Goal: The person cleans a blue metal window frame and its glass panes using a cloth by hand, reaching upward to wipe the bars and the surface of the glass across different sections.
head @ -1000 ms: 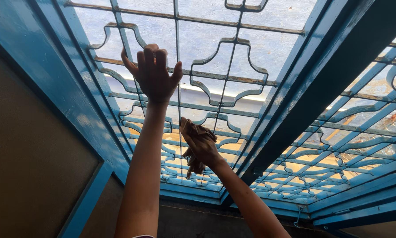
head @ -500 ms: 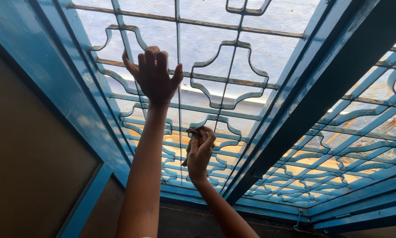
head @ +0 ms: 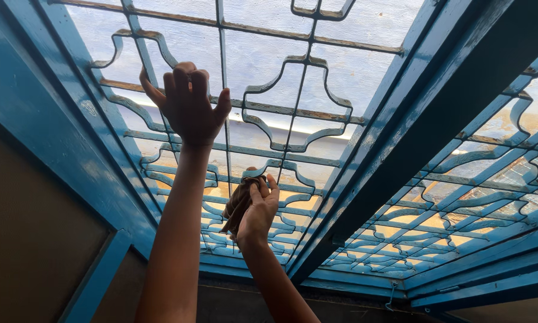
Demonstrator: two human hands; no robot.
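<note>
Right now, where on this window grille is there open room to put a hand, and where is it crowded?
Free: the wide opening inside the cross-shaped scroll, right of the left hand, and the plain panes along the top. Crowded: the lower grille, where curled bars bunch tightly around the right hand and its brown rag. The left hand grips a bar beside the blue frame.

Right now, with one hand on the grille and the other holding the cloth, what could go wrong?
1. The left hand grips a thin bar of the blue window grille, where paint is worn and flaking; a rough edge might scrape the fingers.
2. The right hand pushes a brown cloth between the curved bars; it may snag there.
3. Both arms reach upward, so flakes or dust could fall toward the face.
</note>
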